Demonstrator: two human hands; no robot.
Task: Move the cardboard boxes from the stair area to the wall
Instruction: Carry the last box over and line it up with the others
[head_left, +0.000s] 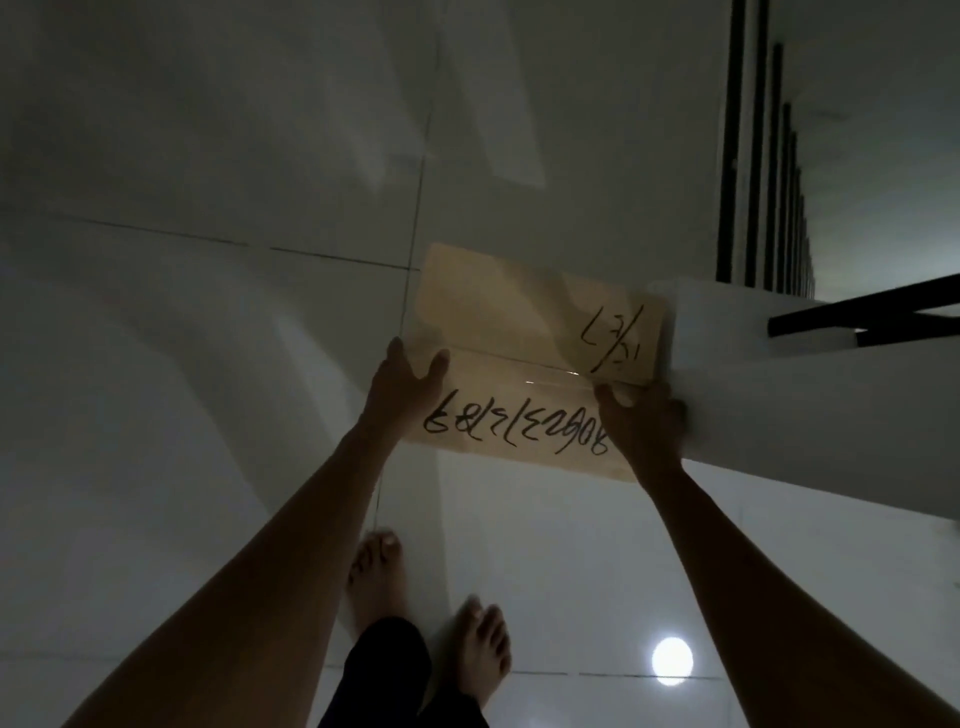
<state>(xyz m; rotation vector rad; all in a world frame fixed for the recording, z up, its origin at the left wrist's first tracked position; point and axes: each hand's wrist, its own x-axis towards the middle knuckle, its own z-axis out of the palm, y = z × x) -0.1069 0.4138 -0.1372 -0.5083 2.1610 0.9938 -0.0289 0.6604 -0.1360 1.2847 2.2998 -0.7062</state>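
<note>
Bare feet (431, 613) stand on glossy white tiles (571, 561); beyond, the left hand (402, 387) and right hand (641, 423) clasp the sides of a taped cardboard box (524, 358), thumbs on top, beside a white stair wall (779, 395)

Floor (208, 364): large glossy white tiles, thin dark grout lines (415, 197). Room dim, grey cast over far tiles. Round lamp glare (672, 661) on near tile, lower right; paler streaks of reflected light (519, 150) higher up. White ledge (779, 405) at right, running from mid-frame toward right edge. Black bars (753, 156) rise in row behind ledge, upper right, receding. Black rail (872, 314) crosses above ledge at right edge. Wall beyond bars plain, pale grey.
</note>
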